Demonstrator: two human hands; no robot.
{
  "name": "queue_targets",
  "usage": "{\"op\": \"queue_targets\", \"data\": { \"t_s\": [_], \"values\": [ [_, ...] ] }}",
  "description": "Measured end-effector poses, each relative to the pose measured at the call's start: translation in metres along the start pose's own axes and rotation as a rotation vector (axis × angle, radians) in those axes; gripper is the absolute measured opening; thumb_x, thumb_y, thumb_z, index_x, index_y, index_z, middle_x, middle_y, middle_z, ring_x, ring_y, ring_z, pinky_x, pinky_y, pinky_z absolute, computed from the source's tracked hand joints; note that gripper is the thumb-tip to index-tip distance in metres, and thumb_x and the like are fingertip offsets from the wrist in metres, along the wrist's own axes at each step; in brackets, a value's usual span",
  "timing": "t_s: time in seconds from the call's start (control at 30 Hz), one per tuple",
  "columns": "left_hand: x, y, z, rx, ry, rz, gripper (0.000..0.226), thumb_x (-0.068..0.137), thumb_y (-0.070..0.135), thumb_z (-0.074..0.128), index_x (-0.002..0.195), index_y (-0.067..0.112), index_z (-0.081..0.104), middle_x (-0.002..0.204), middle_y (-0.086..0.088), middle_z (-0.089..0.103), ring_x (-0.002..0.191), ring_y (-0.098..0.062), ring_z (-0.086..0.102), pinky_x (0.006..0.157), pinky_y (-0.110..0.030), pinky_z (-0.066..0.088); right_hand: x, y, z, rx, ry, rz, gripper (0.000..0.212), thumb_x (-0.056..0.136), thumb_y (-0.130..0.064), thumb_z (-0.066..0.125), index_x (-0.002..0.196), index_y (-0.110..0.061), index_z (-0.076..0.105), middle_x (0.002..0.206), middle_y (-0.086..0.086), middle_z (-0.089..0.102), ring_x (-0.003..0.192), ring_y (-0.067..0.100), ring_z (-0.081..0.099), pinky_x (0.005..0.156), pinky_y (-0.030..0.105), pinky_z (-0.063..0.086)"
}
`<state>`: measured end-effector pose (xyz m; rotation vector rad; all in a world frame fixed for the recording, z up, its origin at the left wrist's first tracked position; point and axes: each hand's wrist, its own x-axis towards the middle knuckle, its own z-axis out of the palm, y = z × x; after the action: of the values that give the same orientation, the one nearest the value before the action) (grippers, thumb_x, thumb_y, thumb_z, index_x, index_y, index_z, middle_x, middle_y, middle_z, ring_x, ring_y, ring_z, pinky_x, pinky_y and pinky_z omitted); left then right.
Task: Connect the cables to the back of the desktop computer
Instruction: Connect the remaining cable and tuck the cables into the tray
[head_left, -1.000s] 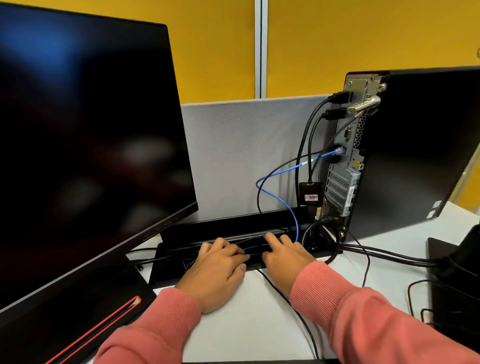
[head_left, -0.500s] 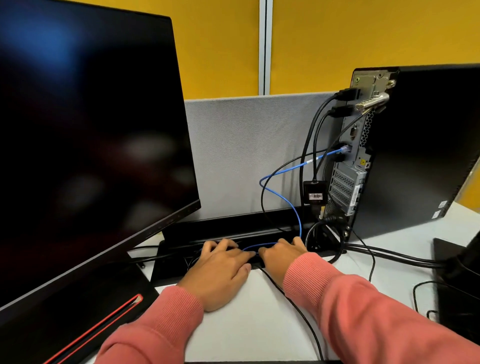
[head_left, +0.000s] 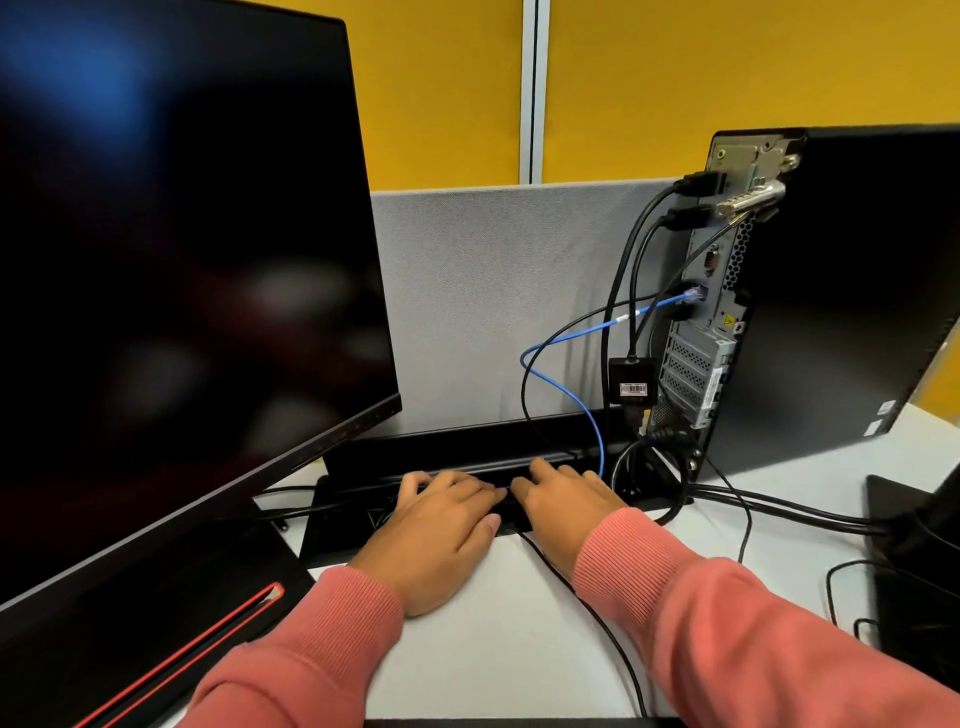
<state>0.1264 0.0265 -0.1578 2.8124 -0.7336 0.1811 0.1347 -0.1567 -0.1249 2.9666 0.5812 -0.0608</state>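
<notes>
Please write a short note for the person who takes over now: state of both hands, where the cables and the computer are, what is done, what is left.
Left hand: fingers down in the black cable tray; grip hidden.
Right hand: the same, beside the blue network cable.
Desktop computer stands on the right, back panel toward the tray.
Done: the blue cable and several black cables sit in the back ports.
Left: probably tidy the cables in the tray; whether any is still unplugged cannot be seen.

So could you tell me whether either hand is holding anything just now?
Cannot tell: the left hand and right hand reach into the black cable tray, fingertips hidden near the blue cable.
</notes>
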Motion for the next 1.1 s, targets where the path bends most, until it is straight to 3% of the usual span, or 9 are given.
{"op": "queue_targets", "data": {
  "t_s": [0.23,0.47,0.57,0.73,0.87,1.0,1.1],
  "values": [
    [-0.002,0.002,-0.003,-0.022,0.044,0.014,0.048,0.109,0.043,0.026,0.155,0.034,0.037,0.155,0.025,0.037,0.139,0.007,0.025,0.113,-0.024,0.007,-0.009,0.002,-0.004,0.054,0.149,-0.019,0.040,0.092,-0.004,0.053,0.129,-0.017,0.047,0.131,0.006,0.037,0.115,0.030,0.046,0.094,0.041,0.039],
    [-0.001,0.000,-0.002,-0.051,0.087,0.032,0.048,0.108,0.045,0.025,0.154,0.036,0.038,0.150,0.027,0.041,0.137,0.009,0.028,0.114,-0.027,0.013,-0.018,0.006,-0.012,0.147,0.220,-0.039,0.050,0.084,0.004,0.051,0.127,-0.020,0.049,0.126,0.002,0.039,0.107,0.025,0.045,0.092,0.038,0.043],
    [-0.001,0.001,-0.003,-0.044,0.113,0.040,0.047,0.107,0.046,0.025,0.150,0.037,0.042,0.143,0.027,0.046,0.132,0.006,0.036,0.112,-0.029,0.021,-0.021,0.008,-0.012,0.180,0.197,-0.040,0.049,0.085,0.004,0.051,0.128,-0.020,0.050,0.124,0.001,0.042,0.110,0.025,0.047,0.092,0.037,0.044],
    [-0.004,0.010,-0.010,-0.041,0.147,0.049,0.038,0.106,0.040,0.037,0.141,0.035,0.052,0.131,0.022,0.054,0.117,-0.002,0.050,0.100,-0.027,0.037,-0.031,0.010,-0.013,0.233,0.151,-0.046,0.045,0.091,-0.002,0.049,0.129,-0.024,0.053,0.120,0.000,0.046,0.114,0.023,0.050,0.076,0.031,0.037],
    [-0.010,0.022,-0.017,-0.043,0.149,0.067,0.034,0.104,0.038,0.044,0.135,0.037,0.058,0.128,0.023,0.053,0.116,-0.003,0.052,0.100,-0.027,0.039,-0.051,0.014,-0.021,0.338,0.200,-0.037,0.035,0.089,-0.005,0.049,0.114,-0.028,0.059,0.112,-0.004,0.053,0.102,0.025,0.059,0.076,0.034,0.049],
    [-0.022,0.054,-0.020,-0.185,0.155,0.087,0.035,0.098,0.043,0.044,0.123,0.036,0.066,0.125,0.026,0.056,0.119,0.000,0.053,0.104,-0.036,0.045,-0.090,0.021,-0.032,0.464,0.314,0.033,0.026,0.087,-0.010,0.049,0.100,-0.029,0.062,0.098,-0.005,0.062,0.092,0.022,0.062,0.081,0.040,0.054],
    [-0.029,0.093,-0.017,-0.249,0.068,0.158,0.033,0.098,0.042,0.048,0.128,0.040,0.060,0.129,0.026,0.053,0.125,0.000,0.045,0.110,-0.036,0.035,-0.123,0.032,-0.028,0.540,0.396,0.110,0.016,0.087,-0.014,0.054,0.092,-0.027,0.061,0.087,-0.011,0.059,0.084,0.016,0.059,0.079,0.038,0.053]
  ]
}}
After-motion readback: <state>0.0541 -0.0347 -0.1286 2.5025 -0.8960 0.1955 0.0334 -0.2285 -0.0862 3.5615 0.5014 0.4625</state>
